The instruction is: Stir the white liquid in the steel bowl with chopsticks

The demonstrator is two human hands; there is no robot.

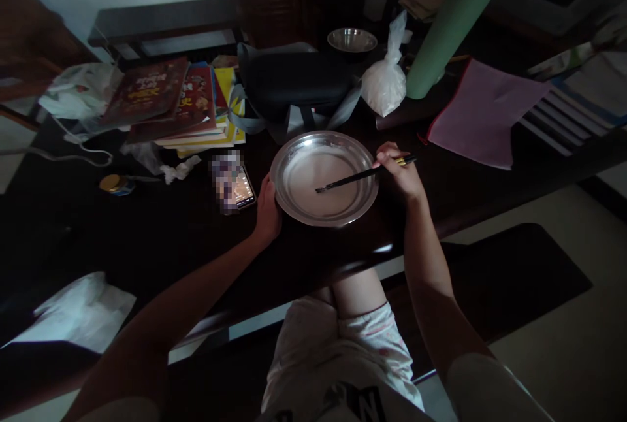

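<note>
In the head view a round metal basin (324,216) rests on the dark table, with pale, whitish contents across its bottom. My left hand (268,211) is closed against the basin's left rim. My right hand (400,172), at the right rim, is shut on a pair of dark chopsticks (360,175). Their tips reach down to the pale contents near the basin's middle; whether they dip into it I cannot tell. Left of the basin lies a lit phone (243,187), partly blurred out.
Behind the basin sit a black bag (296,82), a knotted plastic bag of white powder (385,89), a tall green flask (448,30) and a metal bowl (351,40). Stacked books (147,92) lie at left, a pink folder (482,115) at right. The table's front edge runs above my lap.
</note>
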